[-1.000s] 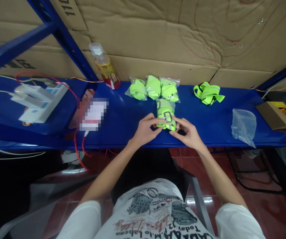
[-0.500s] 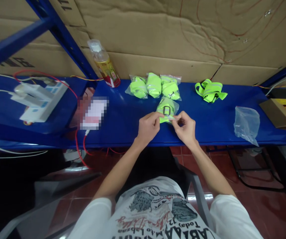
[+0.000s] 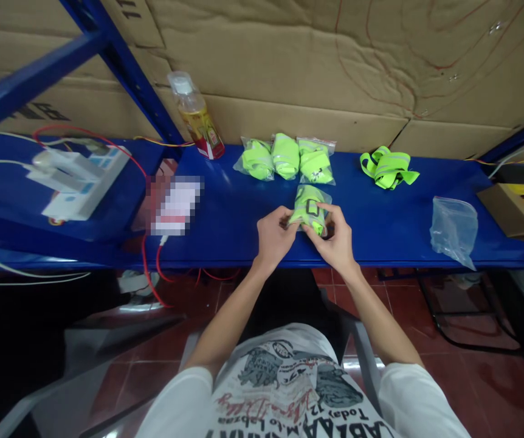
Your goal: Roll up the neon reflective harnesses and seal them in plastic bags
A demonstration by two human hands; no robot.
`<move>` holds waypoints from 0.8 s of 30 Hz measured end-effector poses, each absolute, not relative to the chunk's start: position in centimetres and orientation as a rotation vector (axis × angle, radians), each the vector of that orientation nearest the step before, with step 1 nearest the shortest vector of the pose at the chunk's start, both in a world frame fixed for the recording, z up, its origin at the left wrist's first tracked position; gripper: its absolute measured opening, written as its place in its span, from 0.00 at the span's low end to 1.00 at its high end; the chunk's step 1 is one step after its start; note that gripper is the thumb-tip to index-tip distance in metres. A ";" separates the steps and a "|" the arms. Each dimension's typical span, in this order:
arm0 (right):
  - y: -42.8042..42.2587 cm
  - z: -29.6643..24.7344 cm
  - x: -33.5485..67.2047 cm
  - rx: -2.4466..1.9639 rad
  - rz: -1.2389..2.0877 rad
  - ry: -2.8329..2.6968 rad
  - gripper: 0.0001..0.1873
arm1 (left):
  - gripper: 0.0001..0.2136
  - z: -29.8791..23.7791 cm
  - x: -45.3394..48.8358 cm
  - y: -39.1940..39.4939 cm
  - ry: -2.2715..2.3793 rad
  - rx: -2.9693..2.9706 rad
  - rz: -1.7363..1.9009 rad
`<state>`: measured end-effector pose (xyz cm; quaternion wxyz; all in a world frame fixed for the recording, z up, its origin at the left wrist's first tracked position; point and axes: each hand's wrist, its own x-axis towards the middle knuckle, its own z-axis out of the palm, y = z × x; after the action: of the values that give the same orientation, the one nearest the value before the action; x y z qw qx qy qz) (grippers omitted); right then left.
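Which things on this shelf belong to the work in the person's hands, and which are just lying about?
In the work:
left hand
right hand
bagged neon strap, held by both
three packed straps
loose strap
empty clear bag

Lying about:
bottle
power strip
red cable
small cardboard box

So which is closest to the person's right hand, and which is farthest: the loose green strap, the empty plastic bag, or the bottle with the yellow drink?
From the right hand:
1. Loose neon-green reflective strap, behind it, to the right.
2. Empty clear plastic bag, further right near the shelf's front.
3. Clear plastic bottle of yellow drink, far left, against the cardboard.
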<state>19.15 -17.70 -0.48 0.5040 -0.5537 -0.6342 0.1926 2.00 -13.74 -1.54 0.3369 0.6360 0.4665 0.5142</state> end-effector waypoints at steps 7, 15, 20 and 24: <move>-17.4 0.8 20.0 -1.413 0.345 -1.756 0.30 | 0.05 -2.5 1.7 -14.1 1.095 1.546 1.314; -17.1 0.3 19.0 -1.804 0.111 -1.837 0.31 | 0.24 -1.0 -0.5 -15.2 1.233 1.993 1.215; -17.4 1.3 19.3 -1.760 0.215 -1.944 0.36 | 0.22 0.7 -1.1 -15.4 0.936 2.333 1.130; -18.3 2.3 21.2 -1.515 0.524 -2.017 0.43 | 0.12 0.7 -1.2 -14.7 0.913 2.331 1.119</move>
<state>21.18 -18.29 2.28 0.2788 -0.5648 -0.7518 0.1952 -1.15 -14.72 0.70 0.1986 0.8331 0.3264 0.4000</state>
